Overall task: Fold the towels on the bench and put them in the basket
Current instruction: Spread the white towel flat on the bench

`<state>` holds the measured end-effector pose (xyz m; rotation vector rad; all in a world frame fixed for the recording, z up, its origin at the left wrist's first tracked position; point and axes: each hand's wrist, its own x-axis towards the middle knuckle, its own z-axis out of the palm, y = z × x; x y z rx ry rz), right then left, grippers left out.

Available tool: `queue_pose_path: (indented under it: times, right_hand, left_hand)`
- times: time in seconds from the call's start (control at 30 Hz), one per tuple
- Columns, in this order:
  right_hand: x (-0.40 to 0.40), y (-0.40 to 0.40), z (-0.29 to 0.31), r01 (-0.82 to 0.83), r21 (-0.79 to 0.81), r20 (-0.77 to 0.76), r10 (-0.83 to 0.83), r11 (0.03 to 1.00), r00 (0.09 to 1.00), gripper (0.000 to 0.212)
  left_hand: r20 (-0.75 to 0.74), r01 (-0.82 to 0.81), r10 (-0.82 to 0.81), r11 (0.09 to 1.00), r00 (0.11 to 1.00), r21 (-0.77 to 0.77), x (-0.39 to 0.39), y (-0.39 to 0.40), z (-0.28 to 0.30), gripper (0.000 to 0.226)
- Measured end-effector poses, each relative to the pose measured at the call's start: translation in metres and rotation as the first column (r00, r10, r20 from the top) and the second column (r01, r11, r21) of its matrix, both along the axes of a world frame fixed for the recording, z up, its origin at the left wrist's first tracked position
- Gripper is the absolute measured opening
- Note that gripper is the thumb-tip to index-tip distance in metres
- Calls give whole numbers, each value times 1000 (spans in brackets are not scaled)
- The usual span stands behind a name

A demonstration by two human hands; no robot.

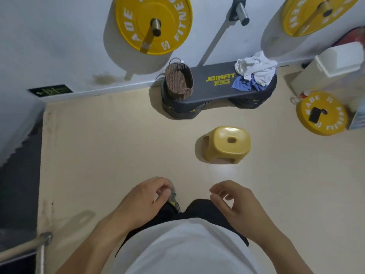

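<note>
The worktop (217,89) stands on the floor (118,145) against the wall (59,46), well ahead of the person. The basket (178,81) sits on its left end. The towels (254,72) lie in a heap on its right end, well apart from the basket. A stool (225,144) stands on the floor before the worktop, between it and the person. Right of the worktop, a weight plate (322,113) lies on the floor. Two more plates (154,22) hang on the wall behind, above the worktop.

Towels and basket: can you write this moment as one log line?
towels: unfolded, on bench | basket: on bench, no towels inside | hands: left, right, holding nothing
</note>
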<state>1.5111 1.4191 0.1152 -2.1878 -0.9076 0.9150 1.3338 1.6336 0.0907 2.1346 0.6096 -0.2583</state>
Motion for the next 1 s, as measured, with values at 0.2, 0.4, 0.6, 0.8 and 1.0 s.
queue_pose_path:
  times: [0.2, 0.4, 0.6, 0.8, 1.0]
  right_hand:
    - [58, 61, 6, 140, -32, -18, -141, 990, 990, 7]
    - [151, 133, -6, 204, -13, -35, -204, 979, 978, 8]
    - [267, 212, 0, 149, 25, -9, -148, 989, 989, 6]
    - [361, 280, -3, 85, -13, 12, -85, 996, 996, 9]
    - [421, 317, -8, 151, -42, 23, -150, 988, 988, 18]
  left_hand:
    - [4, 110, -110, 993, 994, 43, 98, 113, 11, 11]
    - [-18, 173, -172, 983, 985, 63, 202, 194, 6, 12]
    - [-74, 134, -132, 991, 989, 23, 291, 249, 10, 14]
    - [-61, 71, -68, 997, 996, 39, 359, 301, 14, 13]
    - [-41, 139, -138, 990, 990, 9, 444, 349, -1, 11]
